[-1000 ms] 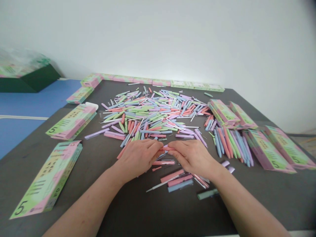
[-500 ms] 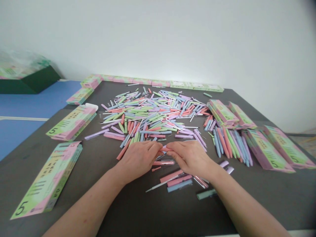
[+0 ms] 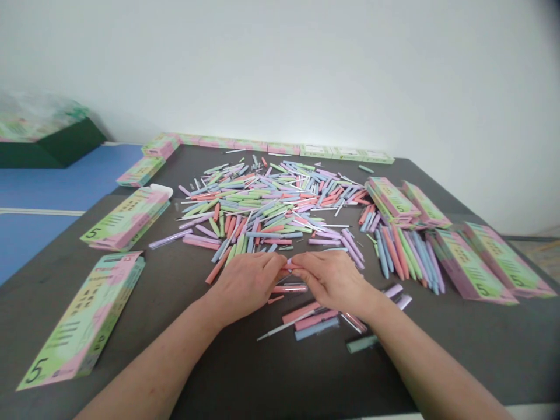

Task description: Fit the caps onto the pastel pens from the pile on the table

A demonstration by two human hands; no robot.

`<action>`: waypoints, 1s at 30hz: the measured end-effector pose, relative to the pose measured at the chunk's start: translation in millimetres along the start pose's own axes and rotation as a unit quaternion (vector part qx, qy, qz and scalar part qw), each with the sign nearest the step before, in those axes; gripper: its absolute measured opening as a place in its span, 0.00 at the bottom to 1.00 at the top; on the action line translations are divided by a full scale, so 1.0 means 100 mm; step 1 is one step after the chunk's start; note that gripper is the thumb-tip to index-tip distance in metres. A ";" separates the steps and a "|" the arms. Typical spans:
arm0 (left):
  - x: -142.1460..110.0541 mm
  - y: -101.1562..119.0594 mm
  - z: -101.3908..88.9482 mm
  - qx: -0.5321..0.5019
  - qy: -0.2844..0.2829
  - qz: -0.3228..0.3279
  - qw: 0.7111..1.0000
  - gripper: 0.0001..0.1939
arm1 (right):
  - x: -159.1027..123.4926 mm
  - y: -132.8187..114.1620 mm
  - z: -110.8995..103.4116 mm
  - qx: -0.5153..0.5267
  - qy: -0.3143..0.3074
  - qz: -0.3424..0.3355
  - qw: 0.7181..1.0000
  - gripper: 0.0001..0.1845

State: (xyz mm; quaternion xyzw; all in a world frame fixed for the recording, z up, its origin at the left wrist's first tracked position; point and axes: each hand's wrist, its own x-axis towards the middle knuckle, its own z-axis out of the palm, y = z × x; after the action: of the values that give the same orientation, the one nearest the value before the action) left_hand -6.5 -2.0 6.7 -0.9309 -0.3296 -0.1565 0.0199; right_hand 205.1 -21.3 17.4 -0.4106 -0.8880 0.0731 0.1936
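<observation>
Pink pen piece (image 3: pixel 290 266) sits at the middle of the view, pinched from both ends by a person's bare hands above a dark table (image 3: pixel 262 379). Nearest the body, below the hands, lie a green barrel (image 3: pixel 362 344), a blue barrel (image 3: pixel 312 331) and a slim white refill (image 3: pixel 284 326), with a printed box (image 3: pixel 79 326) slanting away at far left. Just beyond, the left hand (image 3: pixel 249 283) and right hand (image 3: pixel 335 277) meet nearly tip to tip, thumbs and fingers closed on the piece, most of which they cover; whether they twist or press cannot be told. For a good result, both pinches should probably stay level and in one straight line, with a light, even grip so that the slim piece neither bends nor slips, and wrists kept above the loose parts. Past the right hand, pens (image 3: pixel 406 254) lie side by side next to more boxes (image 3: pixel 476 262). Farther off spreads a pastel heap (image 3: pixel 271 204), then low boxes (image 3: pixel 280 149) line the back edge before a pale wall (image 3: pixel 280 70).
</observation>
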 end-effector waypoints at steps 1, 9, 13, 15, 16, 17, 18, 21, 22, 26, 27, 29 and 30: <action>0.01 0.00 0.00 -0.005 0.001 0.002 1.000 0.09 | 0.00 0.00 -0.01 0.000 -0.003 0.003 1.000 0.12; 0.04 0.01 -0.01 -0.036 -0.004 -0.013 0.999 0.11 | 0.02 0.00 -0.10 0.025 -0.030 0.027 0.999 0.14; 0.04 -0.04 -0.02 -0.028 0.014 -0.039 0.999 0.12 | 0.00 0.06 -0.16 0.054 -0.002 0.049 0.997 0.13; 0.03 -0.07 -0.02 -0.024 0.021 -0.047 0.998 0.13 | -0.02 0.11 -0.19 0.082 0.027 0.053 0.995 0.12; 0.03 -0.07 -0.02 -0.025 0.021 -0.048 0.998 0.13 | -0.02 0.13 -0.19 0.096 0.042 0.048 0.993 0.11; 0.03 -0.08 -0.02 -0.027 0.019 -0.048 0.998 0.13 | -0.03 0.16 -0.19 0.107 0.056 0.036 0.992 0.10; 0.02 -0.08 -0.02 -0.029 0.018 -0.049 0.998 0.13 | -0.03 0.18 -0.18 0.112 0.070 0.020 0.991 0.10; 0.02 -0.08 -0.02 -0.034 0.016 -0.052 0.998 0.13 | -0.03 0.21 -0.16 0.100 0.088 -0.026 0.991 0.11; 0.02 -0.07 -0.02 -0.035 0.015 -0.051 0.998 0.12 | -0.03 0.21 -0.15 0.093 0.089 -0.035 0.991 0.11; 0.02 -0.06 -0.02 -0.038 0.012 -0.054 0.998 0.11 | -0.03 0.20 -0.12 0.074 0.092 -0.047 0.992 0.12; 0.02 -0.06 -0.02 -0.037 0.014 -0.054 0.998 0.11 | -0.02 0.19 -0.12 0.073 0.093 -0.048 0.992 0.11; 0.02 -0.06 -0.01 -0.035 0.019 -0.048 0.998 0.10 | -0.01 0.19 -0.10 0.076 0.097 -0.047 0.991 0.11; 0.02 -0.06 -0.01 -0.033 0.024 -0.043 0.998 0.10 | -0.01 0.19 -0.10 0.080 0.099 -0.045 0.991 0.11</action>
State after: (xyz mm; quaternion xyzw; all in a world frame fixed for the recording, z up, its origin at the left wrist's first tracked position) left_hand -9.2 3.2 8.0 -0.9121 -0.3631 -0.1900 -0.0103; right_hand 223.1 -9.6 20.5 -0.3588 -0.8733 0.0944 0.3156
